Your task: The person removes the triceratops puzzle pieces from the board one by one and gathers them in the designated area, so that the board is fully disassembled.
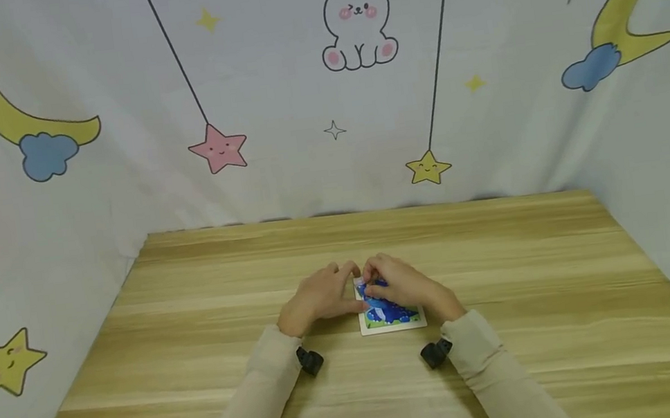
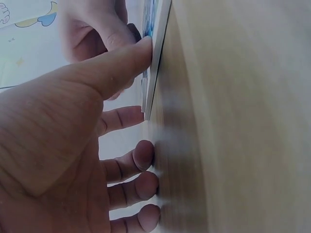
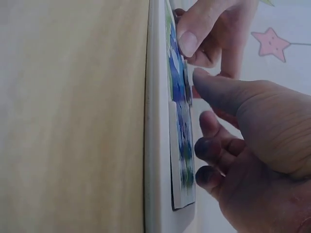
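Note:
A small jigsaw puzzle with a blue dinosaur picture (image 1: 390, 314) sits in a white tray (image 1: 394, 329) on the table. My left hand (image 1: 322, 293) is at the tray's left side. Its thumb presses on the picture near the left edge, and its index fingertip touches the far left corner; the other fingers rest on the tabletop. From the right, my right hand (image 1: 408, 284) reaches over the picture. Its thumb and index finger pinch a small puzzle piece (image 3: 188, 82), which stands slightly proud of the picture in the right wrist view. My fingers hide part of the upper picture.
The wood-grain table (image 1: 203, 364) extends around the tray on every side. White cloth (image 1: 295, 88) printed with stars, moons and a rabbit hangs behind the table and along both sides. Black wrist cameras (image 1: 436, 353) sit at both cuffs.

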The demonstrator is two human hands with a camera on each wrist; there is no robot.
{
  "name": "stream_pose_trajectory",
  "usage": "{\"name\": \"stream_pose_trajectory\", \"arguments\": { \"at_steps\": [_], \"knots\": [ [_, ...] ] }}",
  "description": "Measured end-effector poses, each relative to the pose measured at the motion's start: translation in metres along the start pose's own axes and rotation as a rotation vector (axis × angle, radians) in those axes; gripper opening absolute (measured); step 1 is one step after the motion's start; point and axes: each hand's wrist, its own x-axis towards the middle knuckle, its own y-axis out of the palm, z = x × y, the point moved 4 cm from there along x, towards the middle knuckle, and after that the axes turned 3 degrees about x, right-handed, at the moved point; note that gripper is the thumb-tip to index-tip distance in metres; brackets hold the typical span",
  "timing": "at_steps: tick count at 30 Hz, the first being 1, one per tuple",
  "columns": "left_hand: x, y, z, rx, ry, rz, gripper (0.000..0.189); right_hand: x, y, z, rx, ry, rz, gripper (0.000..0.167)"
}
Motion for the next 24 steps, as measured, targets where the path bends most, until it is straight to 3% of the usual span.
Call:
{"name": "stream_pose_trajectory", "arguments": {
  "at_steps": [6, 11, 16, 19, 24],
  "knots": [
    [0.001, 0.002, 0.001, -0.004, 0.000, -0.003, 0.058, 0.002, 0.003, 0.001, -0.069, 0.048, 0.012, 0.039],
    [0.003, 0.002, 0.001, 0.002, -0.011, -0.002, 0.060, 0.002, 0.003, 0.001, -0.074, 0.050, -0.003, 0.031],
    [0.002, 0.002, 0.000, 0.003, -0.011, -0.005, 0.060, 0.001, -0.005, 0.000, 0.049, 0.021, -0.024, 0.011],
    [0.002, 0.001, 0.000, -0.007, -0.008, -0.007, 0.059, -0.001, -0.016, -0.004, 0.140, 0.045, -0.038, 0.005],
    [0.002, 0.003, 0.002, -0.019, -0.024, 0.002, 0.060, -0.013, -0.038, -0.016, 0.169, 0.107, -0.067, 0.006]
  ]
}}
